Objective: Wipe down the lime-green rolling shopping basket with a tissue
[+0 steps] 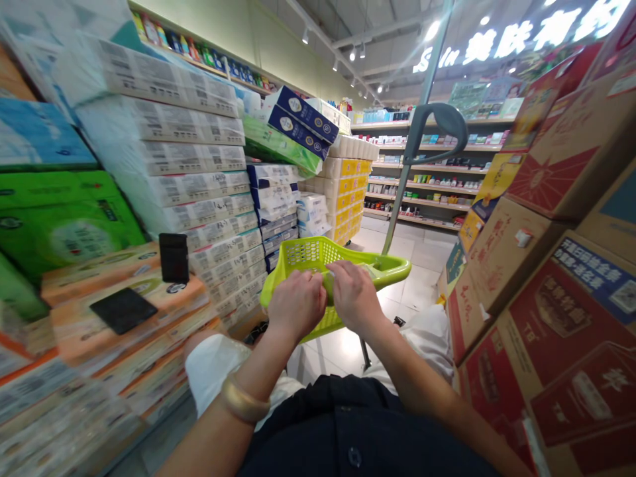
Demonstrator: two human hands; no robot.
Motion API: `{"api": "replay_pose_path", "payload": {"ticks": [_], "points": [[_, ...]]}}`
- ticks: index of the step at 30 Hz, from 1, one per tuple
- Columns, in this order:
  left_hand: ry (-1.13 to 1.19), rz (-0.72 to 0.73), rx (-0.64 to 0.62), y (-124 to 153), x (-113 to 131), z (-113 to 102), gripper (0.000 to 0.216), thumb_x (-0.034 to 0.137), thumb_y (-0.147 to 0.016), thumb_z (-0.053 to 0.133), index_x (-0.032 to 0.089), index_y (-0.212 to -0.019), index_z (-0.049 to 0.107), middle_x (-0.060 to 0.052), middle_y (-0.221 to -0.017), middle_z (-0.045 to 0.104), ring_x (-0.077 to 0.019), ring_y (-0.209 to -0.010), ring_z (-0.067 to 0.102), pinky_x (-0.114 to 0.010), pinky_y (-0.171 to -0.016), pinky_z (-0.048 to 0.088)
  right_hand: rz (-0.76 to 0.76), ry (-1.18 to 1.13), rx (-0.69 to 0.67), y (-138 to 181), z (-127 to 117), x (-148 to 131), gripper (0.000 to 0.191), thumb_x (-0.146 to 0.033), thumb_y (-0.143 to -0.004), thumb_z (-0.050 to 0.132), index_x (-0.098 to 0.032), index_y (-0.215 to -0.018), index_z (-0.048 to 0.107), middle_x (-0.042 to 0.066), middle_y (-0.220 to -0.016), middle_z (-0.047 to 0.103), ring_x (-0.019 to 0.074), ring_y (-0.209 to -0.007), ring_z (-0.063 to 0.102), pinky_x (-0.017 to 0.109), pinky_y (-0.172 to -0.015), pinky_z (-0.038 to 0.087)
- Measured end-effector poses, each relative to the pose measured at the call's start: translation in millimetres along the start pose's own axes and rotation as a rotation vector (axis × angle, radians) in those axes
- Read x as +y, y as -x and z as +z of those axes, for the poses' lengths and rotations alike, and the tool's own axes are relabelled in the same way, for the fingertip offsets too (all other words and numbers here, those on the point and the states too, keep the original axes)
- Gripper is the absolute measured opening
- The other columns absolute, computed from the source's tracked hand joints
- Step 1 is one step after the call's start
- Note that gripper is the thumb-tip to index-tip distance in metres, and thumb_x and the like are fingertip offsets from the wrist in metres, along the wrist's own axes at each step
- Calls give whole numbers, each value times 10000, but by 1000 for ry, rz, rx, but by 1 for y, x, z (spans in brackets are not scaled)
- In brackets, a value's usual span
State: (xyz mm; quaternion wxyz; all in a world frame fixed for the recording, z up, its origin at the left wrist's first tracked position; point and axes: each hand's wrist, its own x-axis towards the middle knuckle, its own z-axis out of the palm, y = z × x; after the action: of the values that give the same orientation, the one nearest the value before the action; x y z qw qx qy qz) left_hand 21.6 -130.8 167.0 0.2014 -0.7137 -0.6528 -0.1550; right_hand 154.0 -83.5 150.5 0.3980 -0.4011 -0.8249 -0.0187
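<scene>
A lime-green plastic shopping basket (308, 252) with perforated sides is in front of my lap. My left hand (298, 301) is closed on its near bar, fingers curled over. Close beside it, my right hand (355, 295) also grips the basket, its fingers bent over the green plastic. The basket's pointed end (395, 270) reaches out to the right of my right hand. Just behind that end rises a slanted metal pole (400, 199) with a dark grey looped grip (442, 132); I cannot tell whether it is joined to the basket.
Wrapped tissue packs (193, 132) are stacked high on the left. A black phone-like device (173, 258) and a flat black panel (123, 310) rest on orange packs (64, 331). Red and brown cartons (551, 311) wall the right side. Product shelves (427, 165) stand beyond the tiled floor (407, 245).
</scene>
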Motion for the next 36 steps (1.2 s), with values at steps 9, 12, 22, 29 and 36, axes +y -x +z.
{"api": "replay_pose_path", "payload": {"ticks": [9, 12, 22, 29, 36], "points": [[7, -16, 5, 1, 0, -1, 262, 257, -903, 379, 193, -867, 631, -82, -815, 653, -255, -864, 608, -343, -663, 445, 155, 46, 60, -4, -5, 19, 357, -126, -913, 387, -175, -1163, 638, 99, -1139, 670, 234, -1063, 585, 405, -1004, 364], [10, -20, -1, 0, 0, -1, 266, 252, -904, 379, 190, -891, 637, -83, -823, 654, -245, -869, 607, -337, -680, 448, 41, 22, 18, -2, -3, 12, 336, -142, -912, 411, -186, -1153, 641, 93, -1146, 662, 226, -1055, 580, 375, -981, 383], [-3, -13, 10, 1, 0, 0, 253, 256, -903, 384, 190, -866, 626, -79, -814, 652, -254, -860, 610, -342, -658, 441, 146, 29, 71, -1, -4, 20, 341, -128, -921, 395, -201, -1154, 635, 80, -1154, 668, 219, -1081, 580, 403, -1021, 335], [-20, 10, 11, 1, -2, 1, 279, 281, -921, 368, 188, -940, 631, -77, -825, 648, -251, -865, 614, -344, -679, 450, -85, -83, -35, 3, 1, -5, 322, -161, -915, 444, -259, -1162, 626, 39, -1179, 656, 186, -1065, 585, 337, -1011, 359], [-24, -11, 12, 1, 0, 0, 266, 262, -909, 372, 194, -878, 627, -70, -806, 640, -251, -875, 611, -340, -674, 454, 156, 15, 85, 2, -2, 18, 336, -129, -926, 393, -229, -1149, 623, 61, -1162, 667, 206, -1112, 572, 441, -1079, 232]]}}
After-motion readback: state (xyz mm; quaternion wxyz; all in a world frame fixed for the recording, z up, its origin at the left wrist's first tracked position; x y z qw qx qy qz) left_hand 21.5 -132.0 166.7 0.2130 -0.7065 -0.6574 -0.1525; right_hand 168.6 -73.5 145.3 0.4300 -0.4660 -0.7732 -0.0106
